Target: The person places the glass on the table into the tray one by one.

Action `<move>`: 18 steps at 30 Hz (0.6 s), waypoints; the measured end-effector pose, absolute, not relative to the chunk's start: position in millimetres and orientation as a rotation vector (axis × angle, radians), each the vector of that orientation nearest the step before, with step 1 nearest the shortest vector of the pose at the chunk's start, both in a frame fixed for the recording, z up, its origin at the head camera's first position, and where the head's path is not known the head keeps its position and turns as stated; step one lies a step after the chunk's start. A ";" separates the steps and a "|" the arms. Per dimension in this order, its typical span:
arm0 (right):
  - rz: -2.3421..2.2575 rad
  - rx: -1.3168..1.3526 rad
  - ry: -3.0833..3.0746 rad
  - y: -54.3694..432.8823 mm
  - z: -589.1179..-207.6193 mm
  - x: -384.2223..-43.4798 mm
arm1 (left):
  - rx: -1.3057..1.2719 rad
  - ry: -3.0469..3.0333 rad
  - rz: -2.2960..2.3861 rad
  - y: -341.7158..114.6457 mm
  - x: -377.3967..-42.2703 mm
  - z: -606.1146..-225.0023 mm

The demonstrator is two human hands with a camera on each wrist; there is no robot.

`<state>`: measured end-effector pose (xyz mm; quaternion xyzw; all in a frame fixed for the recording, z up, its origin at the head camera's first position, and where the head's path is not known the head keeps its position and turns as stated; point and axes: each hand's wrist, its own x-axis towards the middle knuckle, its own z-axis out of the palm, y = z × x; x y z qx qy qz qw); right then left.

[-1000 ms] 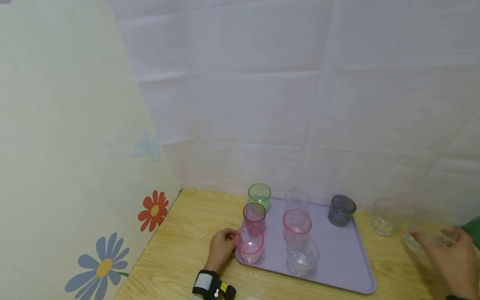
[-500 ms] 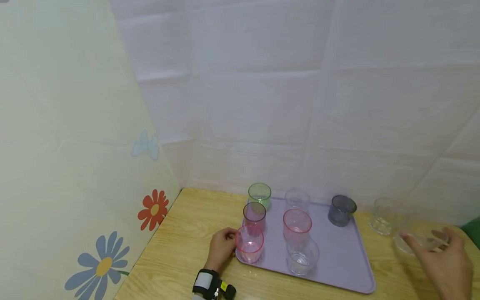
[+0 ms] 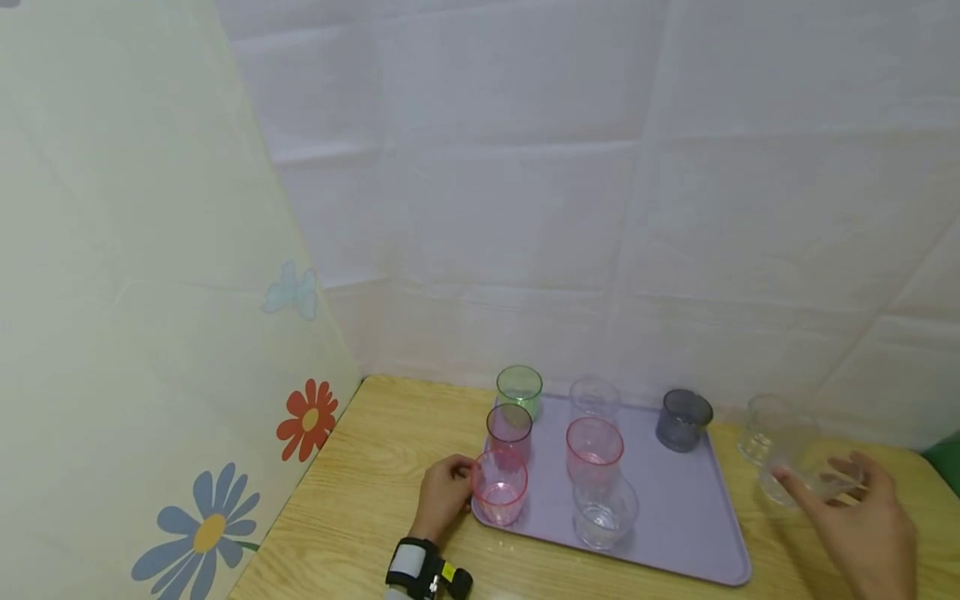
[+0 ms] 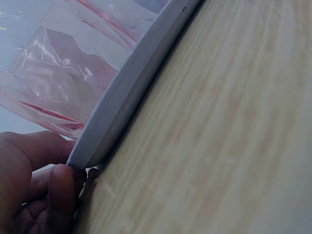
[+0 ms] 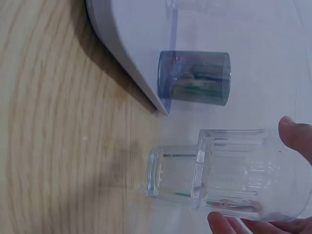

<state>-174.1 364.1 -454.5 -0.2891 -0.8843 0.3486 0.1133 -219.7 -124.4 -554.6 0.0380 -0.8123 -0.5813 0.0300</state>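
My left hand (image 3: 442, 500) pinches the front left corner of the lilac tray (image 3: 678, 525); in the left wrist view its fingers (image 4: 62, 187) curl at the tray's rim. Right beside them, a pink tumbler (image 3: 500, 492) stands on that corner. Off the tray's right side, my right hand (image 3: 862, 521) grips a clear ribbed glass (image 5: 234, 170), thumb on one side and fingers on the other. The held glass is upright, above the wooden table. Behind it stands another clear glass (image 3: 756, 437), partly overlapped by it.
Several tumblers stand along the tray: purple (image 3: 509, 433), a second pink (image 3: 594, 450), clear (image 3: 604, 517), another clear (image 3: 595, 400) and dark grey (image 3: 683, 422). A green tumbler (image 3: 519, 387) is at the back left corner. A white sheet (image 3: 510, 208) hangs behind; something green (image 3: 945, 462) shows far right.
My right hand has moved left with the clear glass, closer to the tray and in front of the other clear glass. The left hand and the tray have stayed put.
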 end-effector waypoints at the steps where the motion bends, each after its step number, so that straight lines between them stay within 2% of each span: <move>1: 1.030 -0.834 -2.599 361.6 -454.5 -173.6 | 0.117 -2.505 -1.792 -124.5 -219.7 -554.5; 11: 1.056 -0.531 -2.622 343.6 -457.7 -169.6 | 0.109 -2.509 -1.798 -126.5 -220.0 -557.0; 18: 1.090 -0.418 -2.624 325.7 -460.4 -170.2 | 0.098 -2.499 -1.803 -126.7 -222.0 -559.9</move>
